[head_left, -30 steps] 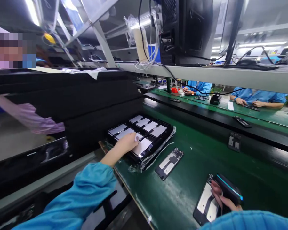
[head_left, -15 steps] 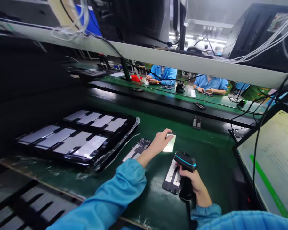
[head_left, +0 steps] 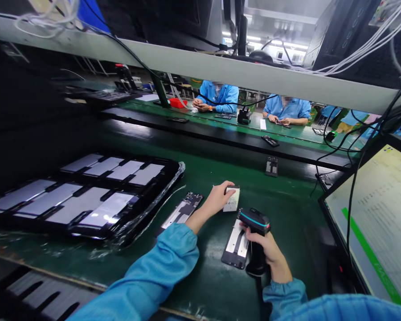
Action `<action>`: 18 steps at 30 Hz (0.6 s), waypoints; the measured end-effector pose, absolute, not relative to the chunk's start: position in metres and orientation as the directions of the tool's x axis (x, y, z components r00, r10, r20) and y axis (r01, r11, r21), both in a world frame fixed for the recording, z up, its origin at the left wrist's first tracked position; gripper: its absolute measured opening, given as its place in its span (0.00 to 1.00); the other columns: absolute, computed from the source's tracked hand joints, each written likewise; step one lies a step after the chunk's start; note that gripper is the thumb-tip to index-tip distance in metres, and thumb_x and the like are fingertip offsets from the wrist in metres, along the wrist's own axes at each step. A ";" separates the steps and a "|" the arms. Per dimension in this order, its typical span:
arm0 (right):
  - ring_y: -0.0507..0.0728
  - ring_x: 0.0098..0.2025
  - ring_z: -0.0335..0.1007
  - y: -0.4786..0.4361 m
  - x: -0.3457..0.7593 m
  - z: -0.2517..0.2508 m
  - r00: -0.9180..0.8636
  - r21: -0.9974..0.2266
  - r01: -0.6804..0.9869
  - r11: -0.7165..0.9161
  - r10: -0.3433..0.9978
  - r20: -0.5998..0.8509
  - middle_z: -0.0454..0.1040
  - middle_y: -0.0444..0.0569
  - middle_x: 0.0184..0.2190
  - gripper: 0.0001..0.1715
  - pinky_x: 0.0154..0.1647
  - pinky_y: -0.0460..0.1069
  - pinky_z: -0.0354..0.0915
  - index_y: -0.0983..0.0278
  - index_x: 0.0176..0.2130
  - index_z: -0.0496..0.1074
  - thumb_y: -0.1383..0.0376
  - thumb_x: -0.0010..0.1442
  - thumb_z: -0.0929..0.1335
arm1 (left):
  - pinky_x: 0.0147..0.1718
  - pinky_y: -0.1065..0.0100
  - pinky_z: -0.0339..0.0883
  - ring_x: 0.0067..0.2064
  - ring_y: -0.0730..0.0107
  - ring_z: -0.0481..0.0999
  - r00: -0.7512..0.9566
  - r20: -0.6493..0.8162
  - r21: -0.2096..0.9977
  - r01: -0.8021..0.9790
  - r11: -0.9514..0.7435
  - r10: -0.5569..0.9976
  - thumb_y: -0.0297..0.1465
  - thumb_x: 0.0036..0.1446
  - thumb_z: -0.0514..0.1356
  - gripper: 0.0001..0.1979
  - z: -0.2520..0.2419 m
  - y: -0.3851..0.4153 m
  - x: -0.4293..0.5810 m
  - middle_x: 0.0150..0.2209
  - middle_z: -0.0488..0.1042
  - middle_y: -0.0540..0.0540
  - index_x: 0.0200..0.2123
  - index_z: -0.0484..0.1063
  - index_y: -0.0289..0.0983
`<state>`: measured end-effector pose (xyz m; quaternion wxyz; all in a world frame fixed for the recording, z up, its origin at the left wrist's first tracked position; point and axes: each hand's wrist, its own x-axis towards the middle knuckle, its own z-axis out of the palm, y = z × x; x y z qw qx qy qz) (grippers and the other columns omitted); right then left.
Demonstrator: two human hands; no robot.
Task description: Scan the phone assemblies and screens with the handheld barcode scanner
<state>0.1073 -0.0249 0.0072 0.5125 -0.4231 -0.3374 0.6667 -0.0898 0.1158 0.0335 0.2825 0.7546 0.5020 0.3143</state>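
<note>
Between the thumb and fingers of my left hand (head_left: 219, 197) is a flat phone battery (head_left: 232, 201) with a printed white label, held at its upper end. My right hand (head_left: 269, 247) grips the handle of a black barcode scanner (head_left: 255, 221) with a blue light strip, its head towards the battery side. Partly behind the scanner lies an opened phone frame (head_left: 234, 249) with pale panels. Another phone frame (head_left: 183, 209) with a bare circuit board lies left of my left hand, its lower end hidden by my sleeve.
A black tray (head_left: 75, 223) of several silver-grey batteries, edged with clear plastic, fills the left of the green bench (head_left: 214, 285). At right stands a lit monitor (head_left: 374, 223) with hanging cables. A phone frame (head_left: 272, 166) lies farther back. Two co-workers in blue sit across.
The view has shifted slightly, so most things appear a little further left. The battery's label shows more plainly, without the bright glare. Both hands keep their hold.
</note>
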 end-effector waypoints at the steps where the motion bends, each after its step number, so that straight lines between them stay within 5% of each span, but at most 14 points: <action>1: 0.61 0.46 0.74 -0.021 0.110 0.006 -0.099 -0.870 -0.431 -0.240 0.971 -0.219 0.83 0.47 0.38 0.19 0.55 0.54 0.64 0.63 0.39 0.81 0.63 0.44 0.76 | 0.37 0.66 0.68 0.32 0.66 0.75 0.319 0.157 0.778 0.542 -0.316 0.935 0.37 0.59 0.57 0.16 0.029 0.109 -0.090 0.36 0.78 0.45 0.48 0.72 0.36; 6: 0.63 0.57 0.73 -0.002 0.126 -0.001 -0.033 -0.807 -0.543 -0.234 0.966 -0.258 0.81 0.55 0.51 0.22 0.65 0.57 0.61 0.66 0.44 0.79 0.59 0.49 0.75 | 0.40 0.66 0.72 0.41 0.65 0.77 0.519 0.074 0.917 0.300 -0.262 0.852 0.34 0.59 0.59 0.13 0.000 0.052 -0.075 0.44 0.77 0.43 0.46 0.74 0.37; 9: 0.63 0.57 0.73 0.005 0.127 -0.004 -0.033 -0.792 -0.553 -0.258 0.957 -0.288 0.81 0.57 0.50 0.24 0.65 0.57 0.61 0.67 0.45 0.78 0.61 0.49 0.76 | 0.53 0.59 0.68 0.53 0.59 0.74 0.517 0.191 0.871 0.304 -0.387 0.834 0.33 0.59 0.60 0.11 -0.011 0.031 -0.069 0.49 0.74 0.40 0.44 0.75 0.38; 12: 0.63 0.58 0.72 -0.001 0.127 -0.003 0.009 -0.794 -0.561 -0.235 0.957 -0.290 0.81 0.56 0.51 0.23 0.66 0.57 0.62 0.67 0.45 0.79 0.61 0.49 0.76 | 0.65 0.46 0.54 0.67 0.49 0.59 0.501 0.252 0.771 0.413 -0.485 0.828 0.33 0.57 0.63 0.16 -0.019 0.017 -0.077 0.61 0.65 0.38 0.49 0.74 0.41; 15: 0.62 0.61 0.69 -0.030 0.128 -0.001 0.125 -0.822 -0.538 -0.188 0.946 -0.298 0.80 0.52 0.52 0.24 0.68 0.57 0.58 0.63 0.46 0.78 0.61 0.49 0.77 | 0.66 0.36 0.43 0.72 0.40 0.43 0.426 0.180 0.733 0.543 -0.409 0.887 0.31 0.55 0.63 0.34 -0.031 -0.011 -0.086 0.69 0.53 0.36 0.65 0.59 0.42; 18: 0.64 0.62 0.67 -0.068 0.123 -0.002 0.183 -0.845 -0.489 -0.215 0.922 -0.341 0.80 0.49 0.52 0.26 0.69 0.62 0.54 0.60 0.49 0.77 0.60 0.49 0.78 | 0.67 0.38 0.44 0.72 0.41 0.45 0.330 0.103 0.819 0.507 -0.268 0.938 0.31 0.58 0.59 0.40 -0.045 -0.047 -0.079 0.70 0.51 0.36 0.70 0.45 0.45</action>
